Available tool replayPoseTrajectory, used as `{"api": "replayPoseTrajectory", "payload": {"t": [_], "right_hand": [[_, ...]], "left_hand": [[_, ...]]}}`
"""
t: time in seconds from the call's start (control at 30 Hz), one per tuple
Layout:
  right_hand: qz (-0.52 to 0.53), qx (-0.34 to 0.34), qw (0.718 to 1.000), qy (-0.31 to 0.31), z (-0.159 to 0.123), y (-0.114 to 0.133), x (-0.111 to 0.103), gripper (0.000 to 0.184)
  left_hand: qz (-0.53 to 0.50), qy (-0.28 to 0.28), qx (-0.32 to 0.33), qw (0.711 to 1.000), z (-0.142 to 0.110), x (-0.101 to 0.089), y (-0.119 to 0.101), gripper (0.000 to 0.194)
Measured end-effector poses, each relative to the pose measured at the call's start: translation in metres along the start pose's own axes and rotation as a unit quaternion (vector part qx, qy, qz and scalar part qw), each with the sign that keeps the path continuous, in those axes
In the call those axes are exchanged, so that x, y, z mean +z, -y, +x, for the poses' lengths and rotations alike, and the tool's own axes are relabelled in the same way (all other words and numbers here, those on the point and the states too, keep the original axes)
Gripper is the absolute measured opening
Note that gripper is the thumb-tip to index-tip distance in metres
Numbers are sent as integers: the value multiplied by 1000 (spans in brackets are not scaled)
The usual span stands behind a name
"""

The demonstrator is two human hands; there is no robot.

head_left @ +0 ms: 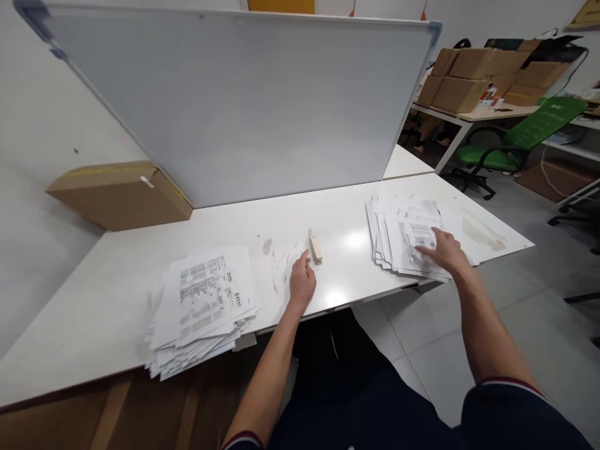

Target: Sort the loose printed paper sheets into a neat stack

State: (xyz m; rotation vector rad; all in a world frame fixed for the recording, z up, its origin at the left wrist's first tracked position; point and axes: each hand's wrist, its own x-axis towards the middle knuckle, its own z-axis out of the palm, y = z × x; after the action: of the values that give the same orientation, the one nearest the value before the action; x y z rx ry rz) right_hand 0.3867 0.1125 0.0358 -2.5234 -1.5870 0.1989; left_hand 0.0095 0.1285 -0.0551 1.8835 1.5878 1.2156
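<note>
My left hand (302,279) rests on the white table with its fingers loosely extended and nothing in them. Just beyond its fingertips lies a cream-coloured stapler (315,248); whether a finger touches it I cannot tell. Over the right-hand pile of printed papers (391,244) is my right hand (445,251), thumb and forefinger spread apart, at the top sheet. That pile is loosely fanned. A thicker, uneven stack of printed papers (206,306) sits to the left of my left hand, some sheets jutting past the table's front edge.
A large whiteboard (262,106) stands along the back of the table (126,275). A cardboard box (126,197) leans at the back left. Beyond, on the right, are a green office chair (529,134) and another table with stacked cardboard boxes (462,94).
</note>
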Motion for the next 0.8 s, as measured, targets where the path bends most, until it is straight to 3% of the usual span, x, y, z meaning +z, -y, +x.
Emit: {"api": "replayPoseTrajectory", "payload": {"t": [0.1, 0.2, 0.4, 0.8], "right_hand": [[-80, -114, 989, 51, -24, 5, 17, 84], [-119, -128, 982, 78, -33, 8, 25, 82], [-137, -166, 963, 160, -13, 7, 26, 82], [-81, -220, 967, 95, 5, -9, 45, 71]], "left_hand": [[3, 6, -4, 1000, 0, 0, 0, 48], [7, 6, -4, 1000, 0, 0, 0, 47], [-2, -7, -1, 1000, -2, 0, 1, 45], [9, -10, 3, 1000, -2, 0, -2, 42]]}}
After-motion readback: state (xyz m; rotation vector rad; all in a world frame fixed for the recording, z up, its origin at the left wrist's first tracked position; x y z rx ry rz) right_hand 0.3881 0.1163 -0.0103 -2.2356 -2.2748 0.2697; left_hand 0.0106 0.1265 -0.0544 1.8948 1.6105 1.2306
